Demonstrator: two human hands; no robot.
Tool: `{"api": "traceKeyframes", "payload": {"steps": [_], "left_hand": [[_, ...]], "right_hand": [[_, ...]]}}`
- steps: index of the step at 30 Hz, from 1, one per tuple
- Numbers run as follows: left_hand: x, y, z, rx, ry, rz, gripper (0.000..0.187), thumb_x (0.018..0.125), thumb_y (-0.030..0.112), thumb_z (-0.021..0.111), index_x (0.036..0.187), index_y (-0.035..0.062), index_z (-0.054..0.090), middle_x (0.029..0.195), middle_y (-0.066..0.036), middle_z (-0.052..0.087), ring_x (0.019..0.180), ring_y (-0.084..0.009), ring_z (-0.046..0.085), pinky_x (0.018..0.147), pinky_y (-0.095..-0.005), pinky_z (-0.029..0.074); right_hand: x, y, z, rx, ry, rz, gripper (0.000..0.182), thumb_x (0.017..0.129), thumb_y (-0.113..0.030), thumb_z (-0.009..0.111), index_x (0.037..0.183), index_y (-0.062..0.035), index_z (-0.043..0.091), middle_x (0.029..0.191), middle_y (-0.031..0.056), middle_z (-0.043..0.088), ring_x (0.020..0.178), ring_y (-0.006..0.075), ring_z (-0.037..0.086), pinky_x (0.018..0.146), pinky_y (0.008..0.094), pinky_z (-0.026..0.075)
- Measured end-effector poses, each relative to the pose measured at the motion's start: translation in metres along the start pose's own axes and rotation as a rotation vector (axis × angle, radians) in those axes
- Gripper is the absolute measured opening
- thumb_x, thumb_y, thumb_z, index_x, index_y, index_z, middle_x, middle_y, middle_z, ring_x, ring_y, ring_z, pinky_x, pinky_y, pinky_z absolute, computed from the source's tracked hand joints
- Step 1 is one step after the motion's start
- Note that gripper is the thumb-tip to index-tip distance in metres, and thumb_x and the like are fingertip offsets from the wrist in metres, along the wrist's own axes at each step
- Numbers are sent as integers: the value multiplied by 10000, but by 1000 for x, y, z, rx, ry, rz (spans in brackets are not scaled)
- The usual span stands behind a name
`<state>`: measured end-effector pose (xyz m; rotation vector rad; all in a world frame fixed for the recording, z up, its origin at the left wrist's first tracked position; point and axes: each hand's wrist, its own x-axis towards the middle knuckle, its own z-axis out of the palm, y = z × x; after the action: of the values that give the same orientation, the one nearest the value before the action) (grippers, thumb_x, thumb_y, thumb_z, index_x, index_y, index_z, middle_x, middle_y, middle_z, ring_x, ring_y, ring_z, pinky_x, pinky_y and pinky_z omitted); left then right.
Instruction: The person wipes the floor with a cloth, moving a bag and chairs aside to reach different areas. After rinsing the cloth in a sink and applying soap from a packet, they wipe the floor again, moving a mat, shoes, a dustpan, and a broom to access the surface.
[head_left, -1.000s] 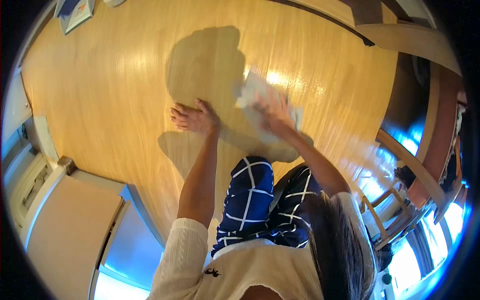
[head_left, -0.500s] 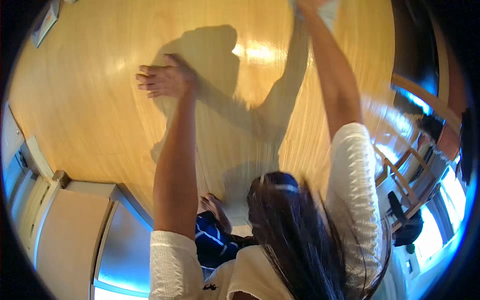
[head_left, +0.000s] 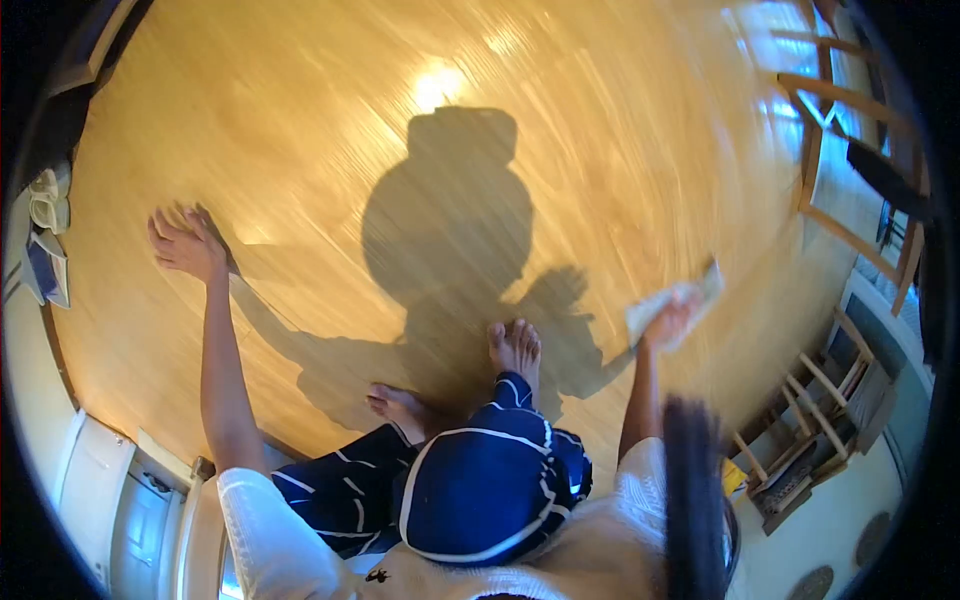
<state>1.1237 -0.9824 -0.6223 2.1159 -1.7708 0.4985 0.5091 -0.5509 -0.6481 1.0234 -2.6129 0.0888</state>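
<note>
My left hand [head_left: 188, 244] is stretched out over the wooden floor [head_left: 300, 150] at the left, fingers spread, holding nothing. Out to the right, my right hand [head_left: 672, 320] has its fingers closed on a pale cloth [head_left: 700, 292], which sticks out on both sides of the hand. The cloth lies at floor level, somewhat blurred. Between the hands are my bare feet [head_left: 516, 350] and my dark blue trousers with white lines [head_left: 475, 490].
White shoes [head_left: 48, 200] and a booklet [head_left: 48, 268] are at the left edge. Wooden chairs [head_left: 850, 100] stand at the upper right, a wooden rack [head_left: 815, 430] at the lower right. White doors [head_left: 95, 465] are at the lower left.
My view has turned. My left hand now appears farther left and lower. My right hand has come down from the top edge with the cloth. My trousers and both feet show more fully.
</note>
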Motion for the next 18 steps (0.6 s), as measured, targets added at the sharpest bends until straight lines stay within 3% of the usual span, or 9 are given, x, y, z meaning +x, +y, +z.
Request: {"api": "traceKeyframes", "payload": {"steps": [3, 6, 7, 9, 10, 11, 14, 15, 18], "left_hand": [[-18, 22, -35, -87, -157, 187, 556, 905, 479, 366, 1310, 99, 344, 1367, -146, 282, 1265, -297, 254, 1008, -501, 155], [-37, 23, -34, -153, -219, 156, 584, 901, 473, 387, 1337, 90, 320, 1390, -156, 255, 1287, -304, 222, 1023, -501, 136], [-43, 25, -30, -197, -262, 135, 585, 901, 462, 398, 1336, 80, 320, 1389, -161, 256, 1278, -312, 229, 1021, -492, 146], [-39, 30, -29, -243, -278, 101, 572, 898, 412, 438, 1321, 41, 332, 1379, -186, 255, 1242, -337, 254, 1010, -463, 186], [-39, 32, -30, -248, -288, 78, 571, 896, 402, 447, 1318, 35, 333, 1375, -193, 258, 1233, -341, 261, 1006, -460, 194], [-37, 31, -32, -251, -303, 65, 569, 894, 392, 456, 1316, 30, 335, 1370, -200, 260, 1224, -345, 268, 1002, -456, 202], [-39, 25, -30, -268, -317, 43, 568, 879, 369, 487, 1305, 22, 343, 1345, -206, 282, 1219, -345, 274, 993, -460, 213], [-38, 25, -30, -279, -317, 36, 564, 877, 363, 491, 1302, 22, 345, 1341, -205, 286, 1220, -345, 273, 994, -462, 211], [-37, 25, -32, -280, -328, 30, 542, 871, 343, 502, 1286, 25, 358, 1329, -199, 292, 1228, -335, 267, 1005, -468, 191]], "right_hand": [[-40, 94, -36, -208, -318, 381, 475, 909, -316, 390, 1293, -39, 361, 1262, 174, 463, 1148, 296, 460, 923, 437, 382], [-25, 100, -57, -396, -811, 440, 397, 910, -274, 375, 1206, -25, 463, 1207, 211, 488, 1109, 319, 480, 926, 425, 377], [-28, 83, -50, -464, -552, 371, 368, 914, -241, 362, 1155, -3, 505, 1156, 215, 527, 1100, 333, 480, 953, 428, 353], [42, 70, -14, -229, -488, 436, 392, 911, -286, 357, 1121, -4, 532, 1110, 220, 549, 1063, 345, 501, 924, 443, 373], [73, 42, 6, -227, -115, 102, 375, 903, -285, 382, 1077, 3, 550, 1031, 218, 580, 1004, 355, 529, 885, 447, 395], [121, 11, 42, -171, -149, 464, 355, 897, -284, 398, 1039, 0, 557, 1016, 208, 586, 993, 358, 529, 880, 426, 400], [251, -158, 62, -387, -291, 32, 376, 902, -351, 352, 1008, -79, 590, 938, 156, 625, 877, 300, 606, 797, 424, 463], [279, -212, 99, -321, -5, -95, 370, 904, -349, 351, 974, -87, 604, 921, 155, 625, 835, 302, 604, 736, 428, 465], [298, -462, 77, -28, 167, -307, 375, 865, -374, 409, 803, -75, 626, 868, 133, 628, 810, 292, 591, 647, 423, 441]]}}
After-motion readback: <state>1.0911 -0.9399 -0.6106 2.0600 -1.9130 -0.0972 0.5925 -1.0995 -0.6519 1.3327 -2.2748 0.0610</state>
